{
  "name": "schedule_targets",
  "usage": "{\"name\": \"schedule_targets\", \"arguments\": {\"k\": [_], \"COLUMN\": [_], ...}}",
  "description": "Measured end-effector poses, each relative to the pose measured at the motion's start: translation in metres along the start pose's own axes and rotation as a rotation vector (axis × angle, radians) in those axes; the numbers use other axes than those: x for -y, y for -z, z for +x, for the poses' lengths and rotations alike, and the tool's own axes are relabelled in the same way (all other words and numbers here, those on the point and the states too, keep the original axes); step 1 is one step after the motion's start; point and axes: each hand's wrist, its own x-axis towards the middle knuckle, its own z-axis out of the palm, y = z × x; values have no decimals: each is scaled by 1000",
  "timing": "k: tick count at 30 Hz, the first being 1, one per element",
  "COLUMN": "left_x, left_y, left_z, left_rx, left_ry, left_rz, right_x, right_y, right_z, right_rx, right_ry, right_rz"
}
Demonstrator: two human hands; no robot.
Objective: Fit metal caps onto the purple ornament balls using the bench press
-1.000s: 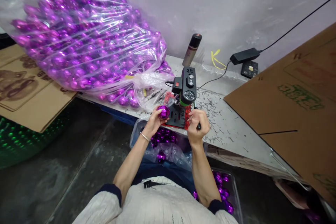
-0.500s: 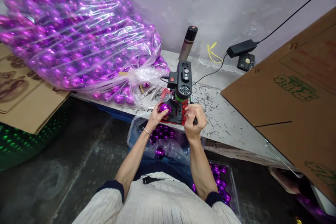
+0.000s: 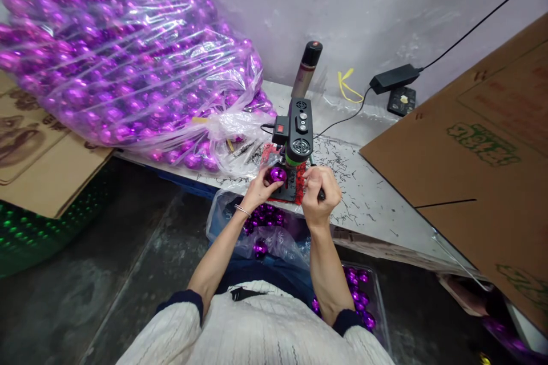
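A shiny purple bauble point(image 3: 278, 175) is pinched in my left hand point(image 3: 260, 189), just below the head of a small black drill press point(image 3: 301, 131) and above its dark base. My right hand point(image 3: 320, 194) is wrapped round the press's lever handle point(image 3: 321, 195), whose black end pokes out of the fist. The contact between drill tip and bauble is too small to make out. Below the table edge, a clear plastic bag point(image 3: 216, 222) holds several purple baubles point(image 3: 265, 215), with a single bauble point(image 3: 260, 248) lying nearer my lap.
A big clear bag of purple baubles point(image 3: 141, 68) fills the table's left. Behind the press stands a spray can point(image 3: 306, 68). Black shavings litter the table point(image 3: 377, 205). A power adapter point(image 3: 394, 78) lies near the wall, with a cardboard box point(image 3: 479, 142) at right and a tray of baubles point(image 3: 379, 291) below.
My left hand has brought the bauble slightly right and up, closer under the press head. My right fist has shifted a little to the right, still round the lever.
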Motion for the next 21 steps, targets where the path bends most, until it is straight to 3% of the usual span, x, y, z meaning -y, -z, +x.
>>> {"name": "schedule_targets", "arguments": {"k": [10, 15, 21], "left_x": [9, 26, 36], "left_y": [-5, -13, -14], "left_z": [6, 15, 15], "left_rx": [16, 17, 27], "left_ry": [-358, -503, -501], "left_rz": [535, 510, 465], "right_x": [-1, -3, -11], "right_y": [2, 3, 1], "right_z": [-3, -5, -19], "right_rx": [18, 33, 20], "right_ry": [19, 31, 58], "right_rz": [-24, 1, -14]}}
